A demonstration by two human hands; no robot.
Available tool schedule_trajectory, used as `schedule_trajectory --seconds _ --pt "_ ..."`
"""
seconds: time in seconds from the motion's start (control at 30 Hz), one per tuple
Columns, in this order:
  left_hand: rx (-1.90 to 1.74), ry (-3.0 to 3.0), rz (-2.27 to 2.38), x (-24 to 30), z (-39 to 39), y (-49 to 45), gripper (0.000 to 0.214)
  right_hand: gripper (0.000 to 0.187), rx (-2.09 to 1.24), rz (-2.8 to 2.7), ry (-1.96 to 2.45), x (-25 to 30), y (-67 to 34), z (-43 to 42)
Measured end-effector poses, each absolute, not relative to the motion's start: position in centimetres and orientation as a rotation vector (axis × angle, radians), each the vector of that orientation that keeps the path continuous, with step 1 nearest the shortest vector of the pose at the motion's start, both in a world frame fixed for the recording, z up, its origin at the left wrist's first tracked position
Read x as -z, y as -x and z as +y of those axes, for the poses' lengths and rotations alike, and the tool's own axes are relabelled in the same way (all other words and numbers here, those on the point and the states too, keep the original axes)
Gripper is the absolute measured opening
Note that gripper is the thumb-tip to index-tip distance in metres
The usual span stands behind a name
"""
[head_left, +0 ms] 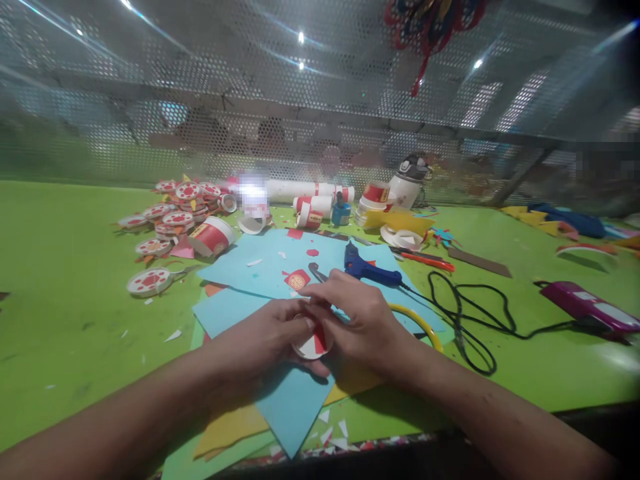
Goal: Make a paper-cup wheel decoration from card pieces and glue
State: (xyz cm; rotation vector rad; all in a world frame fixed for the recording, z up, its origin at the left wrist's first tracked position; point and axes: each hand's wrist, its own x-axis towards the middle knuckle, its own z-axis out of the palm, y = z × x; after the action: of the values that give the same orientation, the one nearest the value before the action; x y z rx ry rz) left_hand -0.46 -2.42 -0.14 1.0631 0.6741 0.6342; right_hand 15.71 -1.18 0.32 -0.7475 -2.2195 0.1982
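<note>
Just above the blue paper sheets (280,270), both my hands are closed around a small round white paper-cup piece (319,345) with a red patch on it. My left hand (273,330) grips its left side, with the thumb across the top. The fingers of my right hand (357,317) pinch its far right edge; their tips are partly hidden. A curved yellow handle (417,317) shows beyond my right wrist. A dark grey tip (315,270) pokes out past the right knuckles; what it belongs to is hidden. A red paper cutout (297,280) lies beyond my fingers.
A blue glue gun (370,267) lies beyond my right hand, its black cord looping right towards a purple device (593,307). Red-and-white turtle-like paper crafts (175,217) are piled left. Paper cups (214,237), a bottle (405,183) and an orange cutter (427,261) are farther back.
</note>
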Motion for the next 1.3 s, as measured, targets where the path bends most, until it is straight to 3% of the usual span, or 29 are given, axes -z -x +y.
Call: schedule_trajectory --seconds 0.4,0.6,0.77,1.07,1.3 --pt "-0.624 -1.001 0.716 0.2 -2.4 0.4 0.024 0.017 -0.111 -2.126 0.679 -0.2 -15.8 -0.6" --pt "-0.698 -1.006 0.800 0.0 -2.3 0.4 0.033 0.011 -0.204 -1.934 1.047 -2.2 -18.0 0.8" --pt "-0.774 -1.053 0.872 0.0 -2.0 0.8 0.035 0.017 -0.354 -2.116 1.361 -3.6 -21.6 3.6" --pt "-0.811 -1.229 0.948 -0.3 -0.9 1.5 0.036 0.025 -0.048 -2.533 1.551 -3.4 -24.1 -0.6" --pt "-0.819 -1.309 0.941 -0.5 -0.9 1.6 0.030 0.026 0.209 -2.433 1.801 -3.0 -25.5 2.0"
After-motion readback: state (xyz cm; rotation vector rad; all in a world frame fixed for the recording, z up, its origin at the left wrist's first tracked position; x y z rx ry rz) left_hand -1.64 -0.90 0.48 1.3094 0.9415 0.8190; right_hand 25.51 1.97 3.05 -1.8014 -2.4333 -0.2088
